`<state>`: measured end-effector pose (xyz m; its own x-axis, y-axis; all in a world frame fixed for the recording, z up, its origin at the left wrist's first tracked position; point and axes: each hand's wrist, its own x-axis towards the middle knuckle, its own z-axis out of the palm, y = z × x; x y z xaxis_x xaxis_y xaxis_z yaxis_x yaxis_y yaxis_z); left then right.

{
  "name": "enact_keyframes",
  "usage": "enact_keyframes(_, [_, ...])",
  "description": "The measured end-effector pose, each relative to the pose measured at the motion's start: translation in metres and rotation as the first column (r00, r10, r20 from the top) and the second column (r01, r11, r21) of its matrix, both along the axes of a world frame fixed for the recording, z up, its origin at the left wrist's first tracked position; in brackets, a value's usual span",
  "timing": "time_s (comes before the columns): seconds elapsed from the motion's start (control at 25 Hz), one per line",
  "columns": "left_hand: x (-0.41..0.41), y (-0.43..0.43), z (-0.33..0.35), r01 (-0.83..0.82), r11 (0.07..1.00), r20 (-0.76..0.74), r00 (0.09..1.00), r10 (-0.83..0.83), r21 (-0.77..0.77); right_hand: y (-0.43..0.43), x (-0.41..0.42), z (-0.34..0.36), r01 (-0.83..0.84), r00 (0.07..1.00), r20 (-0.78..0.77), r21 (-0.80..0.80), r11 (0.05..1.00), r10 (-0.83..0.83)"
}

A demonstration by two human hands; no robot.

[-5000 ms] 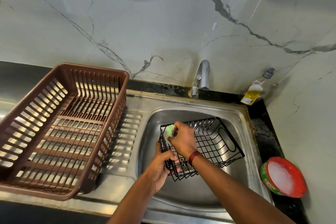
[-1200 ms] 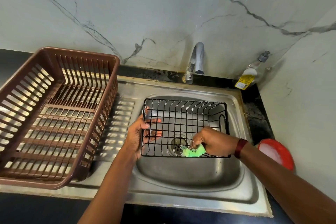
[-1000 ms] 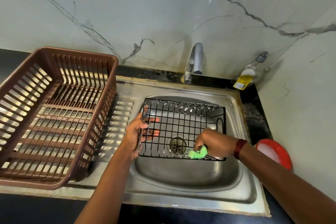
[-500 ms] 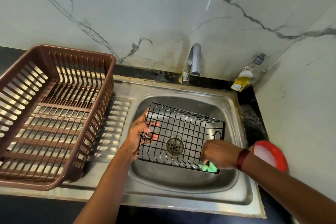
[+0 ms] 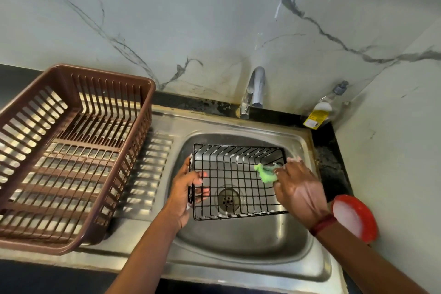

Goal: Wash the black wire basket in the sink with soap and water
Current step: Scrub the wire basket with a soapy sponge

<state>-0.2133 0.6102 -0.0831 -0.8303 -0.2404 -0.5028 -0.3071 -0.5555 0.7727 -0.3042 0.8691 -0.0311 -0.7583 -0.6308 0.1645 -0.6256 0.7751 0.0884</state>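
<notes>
Two hands work over the steel sink [image 5: 317, 267] in the single head view. Held above the basin, over the drain [image 5: 228, 199], is the black wire basket [image 5: 238, 181], open side up toward the camera, with white suds beaded along its near and far rims. The left hand [image 5: 185, 192] grips the basket's left end, thumb curled over the wire into the inside and fingers wrapped around the outside. The right hand [image 5: 298, 191] pinches a green scrubber [image 5: 266, 173] between its fingertips and presses it against the inside of the basket near the far right corner; a dark red band sits on that wrist.

On the draining board to the left stands a brown plastic dish rack [image 5: 71, 150]. A chrome tap [image 5: 254, 90] rises behind the basin. In the back right corner leans a clear bottle [image 5: 321, 108] with a yellow label; its print is too small to read. By the right forearm sits a red tub [image 5: 355, 218] of white soap, no lettering visible on it.
</notes>
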Motion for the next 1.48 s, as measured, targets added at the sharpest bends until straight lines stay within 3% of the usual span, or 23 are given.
enact_keyframes(0.24, [0.001,0.01,0.006,-0.017,0.994,0.051,0.998,0.022,-0.108,-0.026,-0.023,-0.004,0.066,0.997,-0.056,0.302,0.951,-0.051])
enact_keyframes(0.4, [0.003,0.015,0.013,-0.047,0.993,0.063,0.997,0.054,-0.108,-0.028,-0.032,-0.024,-0.025,0.999,-0.019,0.506,0.862,0.041])
enact_keyframes(0.8, [0.0,0.018,0.019,-0.146,0.98,0.076,0.985,0.157,-0.139,-0.022,-0.026,-0.036,-0.379,0.924,0.314,0.671,0.637,0.219])
enact_keyframes(1.0, [-0.001,0.025,0.022,-0.16,0.975,0.051,0.984,0.169,-0.154,-0.023,-0.017,-0.022,-0.407,0.896,0.413,0.617,0.673,0.163])
enact_keyframes(1.16, [-0.001,0.019,0.022,-0.181,0.969,0.056,0.98,0.192,-0.165,-0.022,-0.013,-0.02,-0.34,0.871,0.49,0.57,0.748,0.023])
enact_keyframes(1.32, [0.005,0.023,0.02,-0.132,0.957,0.047,0.988,0.149,-0.258,-0.023,-0.013,-0.009,-0.363,0.781,0.621,0.54,0.759,-0.069])
enact_keyframes(1.4, [0.005,0.025,0.023,-0.115,0.95,0.034,0.991,0.13,-0.291,-0.019,-0.009,-0.012,-0.288,0.743,0.66,0.466,0.837,-0.112])
enact_keyframes(1.48, [0.003,0.023,0.025,-0.122,0.948,0.023,0.991,0.135,-0.294,-0.012,-0.008,-0.019,-0.092,0.743,0.653,0.311,0.946,-0.143])
